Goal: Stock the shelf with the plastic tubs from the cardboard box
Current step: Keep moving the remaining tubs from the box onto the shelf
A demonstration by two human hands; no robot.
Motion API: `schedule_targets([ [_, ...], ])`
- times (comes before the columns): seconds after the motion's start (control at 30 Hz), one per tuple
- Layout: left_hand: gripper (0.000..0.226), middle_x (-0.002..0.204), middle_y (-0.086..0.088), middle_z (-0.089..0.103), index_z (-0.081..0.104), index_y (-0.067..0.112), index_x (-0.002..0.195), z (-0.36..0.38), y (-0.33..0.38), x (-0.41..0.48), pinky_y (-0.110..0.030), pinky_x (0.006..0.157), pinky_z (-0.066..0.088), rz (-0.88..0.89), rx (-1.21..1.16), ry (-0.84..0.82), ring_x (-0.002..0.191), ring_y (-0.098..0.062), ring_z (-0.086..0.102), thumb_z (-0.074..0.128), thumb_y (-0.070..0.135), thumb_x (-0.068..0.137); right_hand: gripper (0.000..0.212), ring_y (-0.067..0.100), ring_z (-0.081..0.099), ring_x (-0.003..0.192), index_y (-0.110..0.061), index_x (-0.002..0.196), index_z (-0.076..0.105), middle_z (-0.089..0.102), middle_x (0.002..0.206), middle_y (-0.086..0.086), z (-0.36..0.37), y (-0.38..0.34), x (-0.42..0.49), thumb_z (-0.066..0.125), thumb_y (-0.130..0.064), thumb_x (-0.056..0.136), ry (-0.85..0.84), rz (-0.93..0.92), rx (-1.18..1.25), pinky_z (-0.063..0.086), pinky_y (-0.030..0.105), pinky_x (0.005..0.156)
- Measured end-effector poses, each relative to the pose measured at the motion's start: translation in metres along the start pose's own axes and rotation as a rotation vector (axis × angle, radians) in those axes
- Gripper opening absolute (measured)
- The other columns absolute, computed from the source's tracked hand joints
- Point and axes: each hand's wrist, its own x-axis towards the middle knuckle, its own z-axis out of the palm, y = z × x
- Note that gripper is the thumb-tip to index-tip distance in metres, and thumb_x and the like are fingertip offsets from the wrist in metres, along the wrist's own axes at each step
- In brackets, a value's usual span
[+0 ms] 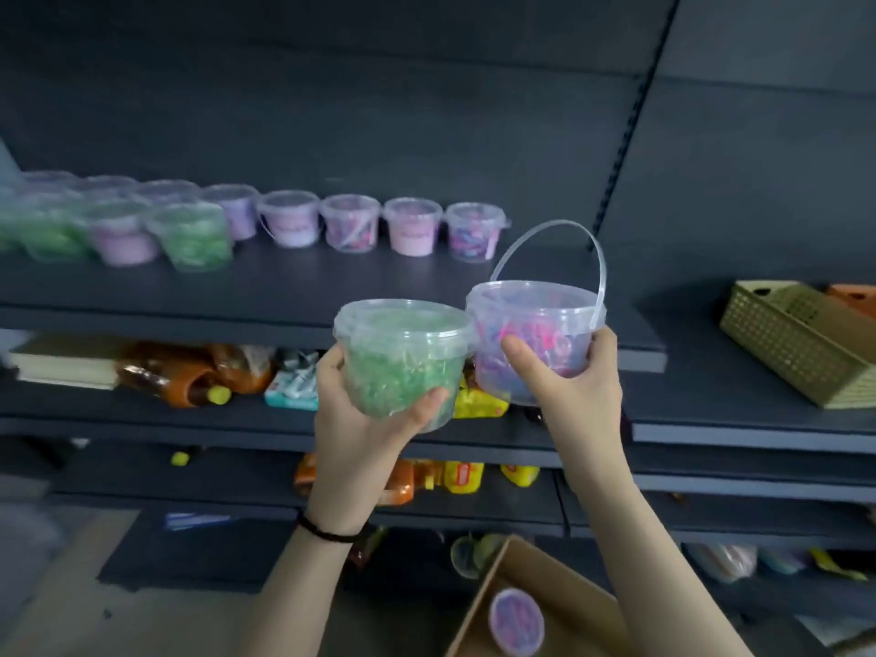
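Observation:
My left hand grips a clear tub filled with green shreds, held up in front of the dark shelf. Beside it my right hand grips a clear tub of pink and purple bits whose handle stands upright; the two tubs touch at their rims. Several filled tubs stand in rows on the left and middle of that shelf. The cardboard box sits at the bottom, with one purple-lidded tub inside it.
A green woven basket sits on the neighbouring shelf at the right. Lower shelves hold orange bottles, yellow packets and a teal pack. A perforated upright divides the two shelf bays.

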Motion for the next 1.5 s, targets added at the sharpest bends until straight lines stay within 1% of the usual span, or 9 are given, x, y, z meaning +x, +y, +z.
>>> schedule_targets([
  [0.3, 0.097, 0.118, 0.016, 0.053, 0.037, 0.032, 0.124, -0.166, 0.029, 0.061, -0.004, 0.069, 0.047, -0.029, 0.112, 0.065, 0.097, 0.014, 0.057, 0.086, 0.051, 0.043, 0.09, 0.001, 0.062, 0.102, -0.031, 0.126, 0.045, 0.061, 0.114, -0.016, 0.164, -0.037, -0.042, 0.08, -0.063, 0.05, -0.036, 0.0, 0.09, 0.055, 0.033, 0.088],
  [0.5, 0.094, 0.112, 0.024, 0.056, 0.036, 0.041, 0.121, -0.208, 0.004, 0.121, -0.016, 0.077, 0.047, -0.063, 0.17, 0.115, 0.094, 0.017, 0.056, 0.086, 0.05, 0.042, 0.095, 0.007, 0.056, 0.111, -0.03, 0.128, 0.038, 0.054, 0.123, -0.013, 0.226, -0.024, -0.031, 0.083, -0.058, 0.05, -0.023, 0.019, 0.037, 0.052, 0.027, 0.09],
  [0.57, 0.093, 0.111, 0.025, 0.055, 0.035, 0.042, 0.121, -0.211, -0.009, 0.143, -0.013, 0.076, 0.045, -0.075, 0.196, 0.129, 0.093, 0.018, 0.055, 0.087, 0.049, 0.044, 0.096, 0.008, 0.056, 0.111, -0.033, 0.125, 0.036, 0.053, 0.122, -0.013, 0.237, -0.016, -0.016, 0.082, -0.06, 0.045, -0.025, 0.024, 0.013, 0.052, 0.028, 0.09],
  [0.77, 0.087, 0.115, 0.017, 0.048, 0.035, 0.033, 0.119, -0.199, -0.057, 0.221, -0.006, 0.074, 0.041, -0.09, 0.241, 0.167, 0.099, 0.007, 0.052, 0.091, 0.036, 0.052, 0.092, 0.011, 0.054, 0.113, -0.031, 0.126, 0.033, 0.05, 0.125, -0.011, 0.271, 0.019, 0.049, 0.089, -0.046, 0.055, -0.046, 0.03, -0.051, 0.048, 0.023, 0.087],
  [0.9, 0.086, 0.125, -0.003, 0.055, 0.048, 0.014, 0.126, -0.187, -0.09, 0.273, -0.027, 0.089, 0.052, -0.085, 0.243, 0.162, 0.108, -0.012, 0.058, 0.092, 0.027, 0.053, 0.088, 0.012, 0.053, 0.115, -0.031, 0.125, 0.037, 0.051, 0.127, -0.009, 0.292, 0.048, 0.096, 0.09, -0.039, 0.055, -0.072, 0.024, -0.102, 0.048, 0.03, 0.094],
  [1.0, 0.075, 0.117, -0.004, 0.061, 0.053, 0.014, 0.117, -0.179, -0.108, 0.298, -0.014, 0.078, 0.051, -0.041, 0.251, 0.172, 0.103, -0.008, 0.062, 0.092, 0.019, 0.053, 0.095, 0.012, 0.053, 0.117, -0.022, 0.135, 0.042, 0.052, 0.13, -0.005, 0.308, 0.064, 0.123, 0.09, -0.038, 0.055, -0.087, 0.022, -0.145, 0.048, 0.032, 0.095],
  [1.2, 0.086, 0.123, -0.01, 0.055, 0.054, 0.008, 0.123, -0.182, -0.128, 0.331, -0.042, 0.099, 0.047, -0.081, 0.367, 0.16, 0.118, -0.023, 0.052, 0.093, 0.032, 0.05, 0.098, 0.008, 0.051, 0.112, -0.022, 0.137, 0.039, 0.05, 0.128, -0.009, 0.33, 0.083, 0.156, 0.091, -0.036, 0.055, -0.08, 0.052, -0.147, 0.045, 0.025, 0.09],
  [1.37, 0.079, 0.123, 0.001, 0.055, 0.055, 0.014, 0.123, -0.179, -0.135, 0.34, -0.035, 0.105, 0.037, -0.018, 0.466, 0.176, 0.121, -0.02, 0.045, 0.092, 0.028, 0.054, 0.1, 0.006, 0.05, 0.108, -0.023, 0.139, 0.037, 0.05, 0.123, -0.013, 0.342, 0.09, 0.171, 0.09, -0.039, 0.057, -0.118, 0.107, -0.175, 0.041, 0.022, 0.086],
  [1.5, 0.083, 0.129, -0.002, 0.054, 0.053, 0.013, 0.128, -0.176, -0.139, 0.346, -0.029, 0.108, 0.028, -0.015, 0.519, 0.155, 0.126, -0.02, 0.041, 0.091, 0.028, 0.056, 0.099, 0.014, 0.05, 0.122, -0.026, 0.14, 0.039, 0.053, 0.13, -0.013, 0.345, 0.091, 0.182, 0.087, -0.049, 0.056, -0.148, 0.089, -0.29, 0.045, 0.032, 0.099],
])
